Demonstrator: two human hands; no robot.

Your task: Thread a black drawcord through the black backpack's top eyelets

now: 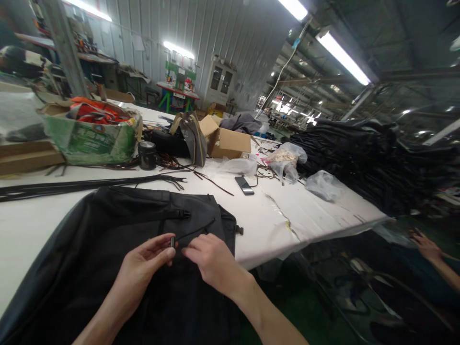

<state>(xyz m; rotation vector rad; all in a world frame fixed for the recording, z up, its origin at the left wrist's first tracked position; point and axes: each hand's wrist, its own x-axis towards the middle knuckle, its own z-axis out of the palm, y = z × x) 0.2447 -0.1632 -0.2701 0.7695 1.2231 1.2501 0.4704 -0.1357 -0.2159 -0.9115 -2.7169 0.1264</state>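
A black bag (118, 220) lies flat on the white table, with a side-release buckle (182, 213) on its upper part. From a hole near its right side a thin black cord (196, 229) runs toward my hands. My left hand (142, 261) pinches a small dark cylinder (173, 242), seemingly at the cord's end, between thumb and fingers. Just to the right, my right hand (210, 258) hovers over the bag with its fingertips pressed together. Whatever those fingertips hold, if anything, is too small to make out.
Behind the bag are black straps (89, 186), a dark jar (147, 155), a green sack (97, 139) with orange material, and an open carton (230, 143). A phone (244, 185) and plastic bags (325, 186) lie rightward. Another person's hand (426, 245) shows at far right.
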